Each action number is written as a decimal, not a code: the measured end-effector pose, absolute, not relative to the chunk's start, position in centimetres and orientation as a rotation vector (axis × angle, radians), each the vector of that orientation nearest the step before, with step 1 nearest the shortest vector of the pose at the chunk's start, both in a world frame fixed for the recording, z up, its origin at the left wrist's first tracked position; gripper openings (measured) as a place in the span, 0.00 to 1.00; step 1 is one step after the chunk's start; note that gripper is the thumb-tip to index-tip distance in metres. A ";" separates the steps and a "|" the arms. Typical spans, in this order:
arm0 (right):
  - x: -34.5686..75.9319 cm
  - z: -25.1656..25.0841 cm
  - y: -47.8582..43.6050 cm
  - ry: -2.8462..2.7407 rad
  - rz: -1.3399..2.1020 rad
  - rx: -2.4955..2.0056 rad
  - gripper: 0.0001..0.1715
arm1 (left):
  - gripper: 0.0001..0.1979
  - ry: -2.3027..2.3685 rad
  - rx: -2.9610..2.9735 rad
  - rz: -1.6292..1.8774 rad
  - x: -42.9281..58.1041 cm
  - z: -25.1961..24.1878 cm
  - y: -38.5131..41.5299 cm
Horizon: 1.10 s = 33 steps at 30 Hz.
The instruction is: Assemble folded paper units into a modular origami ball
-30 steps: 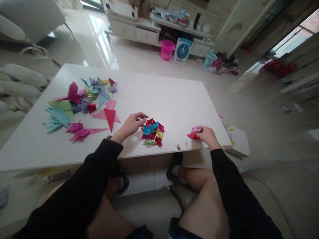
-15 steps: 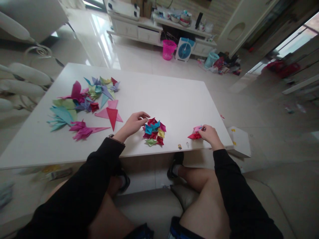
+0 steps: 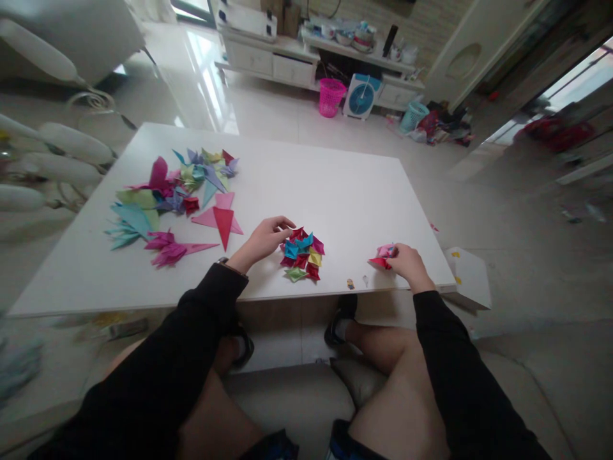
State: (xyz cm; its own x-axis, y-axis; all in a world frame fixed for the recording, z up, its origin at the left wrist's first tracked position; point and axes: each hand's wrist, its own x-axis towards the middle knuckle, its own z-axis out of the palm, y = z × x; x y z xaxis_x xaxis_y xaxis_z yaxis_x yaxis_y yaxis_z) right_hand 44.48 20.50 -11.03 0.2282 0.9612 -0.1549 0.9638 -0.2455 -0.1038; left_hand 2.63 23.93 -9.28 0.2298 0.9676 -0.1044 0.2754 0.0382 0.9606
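View: pans left.
Your left hand (image 3: 267,241): loosely curled, empty, by paper cluster (image 3: 301,255).
Your right hand (image 3: 410,264): fingers bent at red paper (image 3: 378,262), grip unclear.

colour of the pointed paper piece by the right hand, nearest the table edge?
Pointed paper piece: red, seen in the head view.

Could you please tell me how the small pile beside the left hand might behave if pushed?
The pile looks like thin folded paper, so it is probably very light. Its angular, pointed pieces seem unlikely to roll. They are crowded together but look separate, so a push might spread them apart.
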 end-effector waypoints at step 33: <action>24.3 -7.5 22.0 2.617 -0.542 2.167 0.08 | 0.30 2.517 1.261 0.256 -13.8 -12.6 22.2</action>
